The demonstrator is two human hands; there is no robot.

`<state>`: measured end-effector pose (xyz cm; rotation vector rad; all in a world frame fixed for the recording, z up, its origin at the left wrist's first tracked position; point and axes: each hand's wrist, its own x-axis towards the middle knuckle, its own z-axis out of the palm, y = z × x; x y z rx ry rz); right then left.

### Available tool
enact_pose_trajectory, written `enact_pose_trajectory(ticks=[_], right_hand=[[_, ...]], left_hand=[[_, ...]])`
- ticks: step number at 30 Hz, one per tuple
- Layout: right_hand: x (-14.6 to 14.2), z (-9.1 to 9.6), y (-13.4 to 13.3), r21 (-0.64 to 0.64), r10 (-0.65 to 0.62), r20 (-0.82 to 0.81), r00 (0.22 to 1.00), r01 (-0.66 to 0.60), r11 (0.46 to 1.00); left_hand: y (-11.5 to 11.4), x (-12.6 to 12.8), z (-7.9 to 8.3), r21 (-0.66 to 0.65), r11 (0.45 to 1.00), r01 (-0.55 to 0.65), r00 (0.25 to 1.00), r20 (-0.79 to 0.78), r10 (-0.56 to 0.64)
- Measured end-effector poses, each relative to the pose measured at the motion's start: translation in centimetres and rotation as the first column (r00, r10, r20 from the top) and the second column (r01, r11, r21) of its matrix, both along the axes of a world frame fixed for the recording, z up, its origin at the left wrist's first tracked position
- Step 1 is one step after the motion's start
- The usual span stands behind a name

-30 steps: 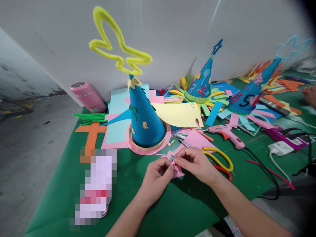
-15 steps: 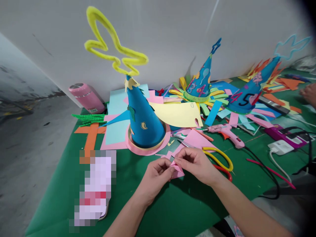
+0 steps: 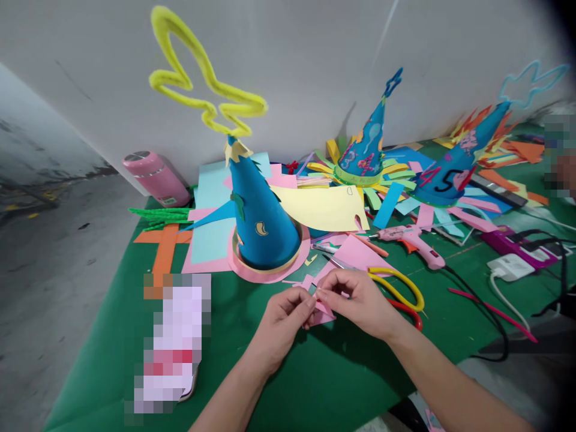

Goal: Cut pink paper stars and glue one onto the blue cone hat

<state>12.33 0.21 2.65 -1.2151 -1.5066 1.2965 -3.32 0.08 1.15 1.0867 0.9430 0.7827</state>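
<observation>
- While the left hand (image 3: pixel 284 317) pinches between thumb and index finger, the right hand (image 3: pixel 357 300) meets it almost tip to tip; both seem to grip one small pink paper piece (image 3: pixel 324 316), though the fingers hide part of the hold.
- The piece shows at and below the fingertips, over the green table (image 3: pixel 234 321); whether it rests there I cannot tell.
- Half a second ago a raised pink fold stood out between the hands; now the left fingertips have closed in, covering most of it.
- That suggests fine pressing or shaping, with neither hand having let go.
- Beside the right wrist lie the scissors (image 3: pixel 422 297), with yellow and red handles.
- Beyond the hands, the blue cone hat (image 3: pixel 275 243) stands in its pink brim (image 3: pixel 254 276), unmoved on the table.
- Farther right lies the pink glue gun (image 3: pixel 423 247).
</observation>
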Motion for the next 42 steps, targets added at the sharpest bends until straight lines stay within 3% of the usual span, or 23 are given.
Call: enact_pose_trajectory(ticks=[9,14,20,27,35,42], right_hand=[[0.5,-0.7,0.1,-0.069,-0.068,-0.104,0.992,0.061,0.996],[0.6,-0.8,0.1,-0.115,-0.070,-0.175,0.982,0.050,0.992],[-0.5,-0.8,-0.3,-0.162,-0.028,-0.198,0.980,-0.005,0.987],[-2.1,-1.1,-1.0,-0.166,-0.123,-0.317,0.940,0.073,0.983],[-1.9,-1.3,-1.1,-0.134,-0.165,-0.286,0.944,0.131,0.982],[-1.9,-1.2,-1.2,-0.142,-0.197,-0.254,0.947,0.165,0.976]], left_hand=[[-0.1,0.1,0.3,0.055,0.995,-0.085,0.996,-0.032,0.086],[0.0,0.1,0.3,0.093,0.993,-0.069,0.995,-0.067,0.076],[0.0,0.1,0.3,0.099,0.994,-0.051,0.995,-0.078,0.059],[-0.1,0.3,0.0,0.100,0.988,-0.122,0.991,-0.042,0.126],[-0.2,0.3,-0.7,0.058,0.979,-0.194,0.981,0.030,0.192],[-0.2,0.2,-0.6,0.075,0.978,-0.194,0.980,-0.017,0.196]])
